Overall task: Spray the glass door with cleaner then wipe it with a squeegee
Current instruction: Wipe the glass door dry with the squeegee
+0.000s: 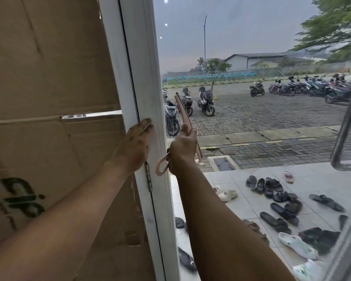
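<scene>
The right hand (pixel 182 148) is clamped on the squeegee (pixel 183 115), whose blade runs upright, edge to the glass door (pixel 251 98), unwiped pane spreading to its right. The left hand (pixel 135 148) rests flat, fingers together, on the white frame (pixel 148 88) beside it.

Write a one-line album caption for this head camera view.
Right hand holds a pink squeegee against the glass door while the left hand steadies the white frame.
</scene>
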